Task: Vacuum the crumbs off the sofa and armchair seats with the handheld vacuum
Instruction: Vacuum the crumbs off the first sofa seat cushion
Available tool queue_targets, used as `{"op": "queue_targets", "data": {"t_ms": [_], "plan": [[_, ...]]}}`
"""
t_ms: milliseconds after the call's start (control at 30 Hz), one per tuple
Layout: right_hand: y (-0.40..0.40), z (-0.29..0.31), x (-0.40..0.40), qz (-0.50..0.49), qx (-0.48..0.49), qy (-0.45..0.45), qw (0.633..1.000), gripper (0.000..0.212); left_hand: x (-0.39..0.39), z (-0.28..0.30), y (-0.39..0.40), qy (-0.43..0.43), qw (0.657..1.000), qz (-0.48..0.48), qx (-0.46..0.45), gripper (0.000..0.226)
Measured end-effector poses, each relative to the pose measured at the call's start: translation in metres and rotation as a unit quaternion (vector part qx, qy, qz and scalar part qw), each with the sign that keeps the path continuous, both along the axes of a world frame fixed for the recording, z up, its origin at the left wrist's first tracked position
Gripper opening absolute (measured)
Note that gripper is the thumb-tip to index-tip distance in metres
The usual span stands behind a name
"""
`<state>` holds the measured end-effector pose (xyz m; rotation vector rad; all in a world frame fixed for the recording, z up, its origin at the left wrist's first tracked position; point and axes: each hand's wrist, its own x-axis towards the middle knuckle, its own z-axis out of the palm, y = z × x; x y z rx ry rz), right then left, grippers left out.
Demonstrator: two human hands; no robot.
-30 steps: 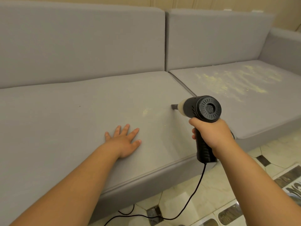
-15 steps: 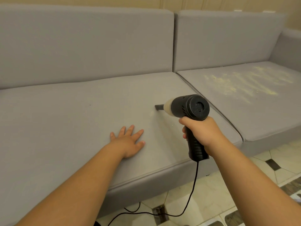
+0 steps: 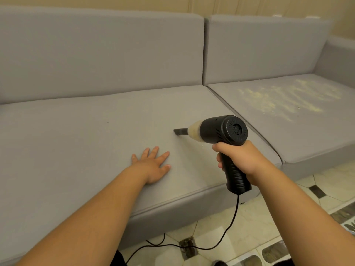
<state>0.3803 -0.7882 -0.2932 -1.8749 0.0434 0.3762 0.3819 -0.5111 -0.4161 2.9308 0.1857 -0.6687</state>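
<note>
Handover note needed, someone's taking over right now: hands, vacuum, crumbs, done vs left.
Right hand grips the handheld vacuum by its handle, nozzle tip on the left seat cushion.
Left hand rests flat on that cushion, fingers spread, holding nothing.
Power cord trails from the handle down to the tiled floor.
Done: left seat cushion looks nearly clean; only faint specks show.
Left: the big patch of yellow crumbs on the right seat cushion, untouched. No armchair in view.

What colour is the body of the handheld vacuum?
Black, with a pale translucent section behind the nozzle; the head view shows the handheld vacuum clearly.
</note>
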Motion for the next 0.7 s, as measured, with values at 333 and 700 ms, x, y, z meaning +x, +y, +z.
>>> {"op": "queue_targets", "data": {"t_ms": [333,700], "plan": [[-0.023,0.011,-0.019,-0.189,0.024,-0.041,0.981,0.012,-0.023,0.01,-0.023,0.017,1.0,-0.016,-0.001,0.063],[-0.021,0.001,-0.03,-0.12,0.034,-0.022,0.992,0.018,-0.024,0.012,-0.055,0.022,0.999,-0.032,-0.016,0.063]]}}
